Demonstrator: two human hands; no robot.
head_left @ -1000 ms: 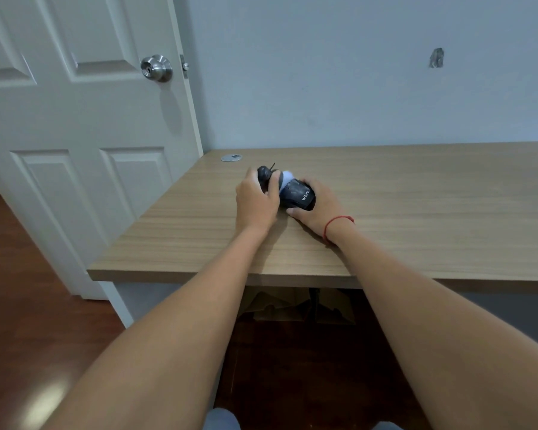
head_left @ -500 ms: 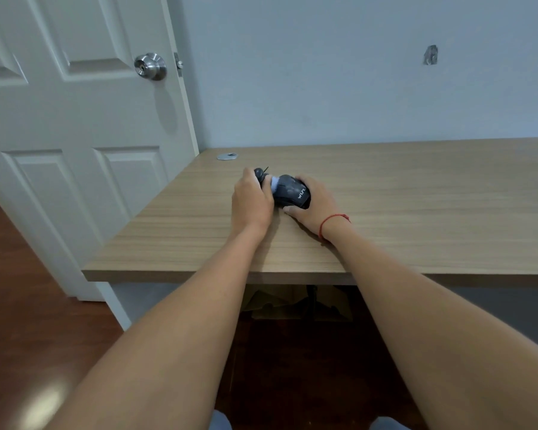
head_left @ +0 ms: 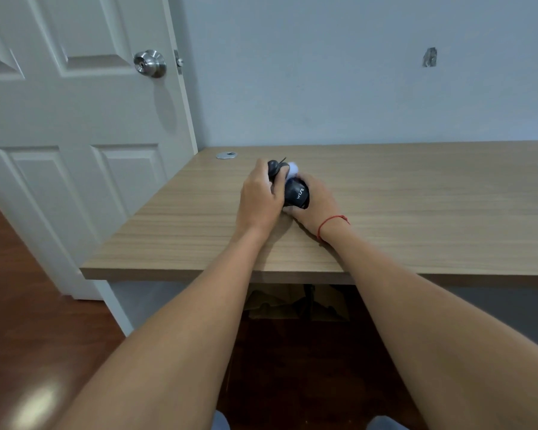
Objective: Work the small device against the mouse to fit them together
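A small black rounded device with white lettering point(head_left: 297, 193) is gripped by both hands' curled fingers over the light wooden surface point(head_left: 416, 197), left hand point(head_left: 258, 200) at its front end, right hand point(head_left: 316, 203) beneath; a steady hold seems needed next.

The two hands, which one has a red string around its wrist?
The right hand, holding the dark object labelled WISE; the left hand has a bare wrist.

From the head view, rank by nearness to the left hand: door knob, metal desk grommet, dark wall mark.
1. Metal desk grommet, just beyond the left hand, on the desk.
2. Door knob, upper left, on the door.
3. Dark wall mark, upper right.
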